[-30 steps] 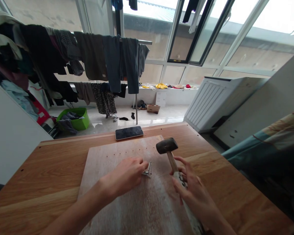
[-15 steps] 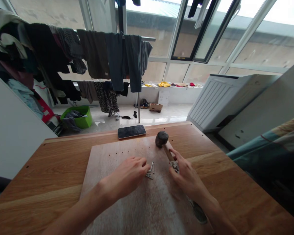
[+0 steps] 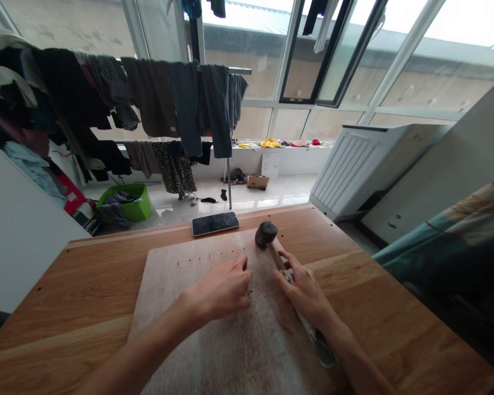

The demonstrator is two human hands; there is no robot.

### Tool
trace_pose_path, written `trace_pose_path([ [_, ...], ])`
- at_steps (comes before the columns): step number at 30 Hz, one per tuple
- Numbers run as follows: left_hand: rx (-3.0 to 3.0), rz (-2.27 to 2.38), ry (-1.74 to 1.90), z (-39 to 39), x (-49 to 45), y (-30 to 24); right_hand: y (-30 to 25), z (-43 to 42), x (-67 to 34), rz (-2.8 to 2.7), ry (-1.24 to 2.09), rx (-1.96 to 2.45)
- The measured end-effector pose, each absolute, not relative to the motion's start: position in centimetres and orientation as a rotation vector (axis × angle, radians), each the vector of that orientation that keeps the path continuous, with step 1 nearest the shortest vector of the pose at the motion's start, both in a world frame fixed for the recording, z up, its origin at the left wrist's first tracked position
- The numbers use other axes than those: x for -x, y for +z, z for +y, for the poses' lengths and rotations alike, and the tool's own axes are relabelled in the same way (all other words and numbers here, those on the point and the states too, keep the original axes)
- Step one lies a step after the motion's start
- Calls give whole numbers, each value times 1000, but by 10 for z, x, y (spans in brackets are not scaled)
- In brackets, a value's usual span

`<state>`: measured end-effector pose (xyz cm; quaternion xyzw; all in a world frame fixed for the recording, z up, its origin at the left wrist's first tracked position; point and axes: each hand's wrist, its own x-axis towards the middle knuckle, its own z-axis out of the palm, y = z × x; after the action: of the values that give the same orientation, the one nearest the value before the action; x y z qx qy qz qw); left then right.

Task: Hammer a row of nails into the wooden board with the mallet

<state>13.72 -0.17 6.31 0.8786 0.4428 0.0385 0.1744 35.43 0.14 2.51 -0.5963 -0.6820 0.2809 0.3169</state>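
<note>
My left hand (image 3: 224, 288) is closed low over the pale wooden board (image 3: 214, 351), its fingers curled down. Bits of thin metal nails (image 3: 251, 289) show at its fingertips; whether any sit between the fingers is hidden. To the right, my right hand (image 3: 304, 291) wraps the wooden handle of a mallet (image 3: 266, 234) with a dark, rounded head. The mallet lies slanted across the board's right side, its head pointing away from me and its handle end passing under my wrist. A row of small dark dots (image 3: 209, 257) runs along the board's far part.
The board lies on a wooden table (image 3: 37, 323). Beyond its far edge rests a black phone (image 3: 215, 224). Past the table are a clothes rack with hanging clothes (image 3: 185, 104), a green tub (image 3: 134, 203), and a white ribbed appliance (image 3: 343, 164). A curtain (image 3: 444, 236) hangs at right.
My left hand has moved over the nails and curled around them, so they are now mostly covered. My right hand stays on the mallet handle. The whole view has shifted slightly.
</note>
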Motion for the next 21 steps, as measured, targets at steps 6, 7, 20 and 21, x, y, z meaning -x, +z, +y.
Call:
trace_pose_path([
  [6, -2427, 1144, 150, 5, -132, 67, 26, 0, -353, -1695, 771, 1576],
  [7, -2395, 1138, 170, 7, -131, 66, 25, 0, -353, -1677, 760, 1576],
  [20, -1729, 1260, 1120, 78, -158, 22, 24, 2, -355, -1701, 762, 1587],
  [21, -1728, 1282, 1138, 80, -160, 18, 24, 2, -355, -1705, 773, 1600],
])
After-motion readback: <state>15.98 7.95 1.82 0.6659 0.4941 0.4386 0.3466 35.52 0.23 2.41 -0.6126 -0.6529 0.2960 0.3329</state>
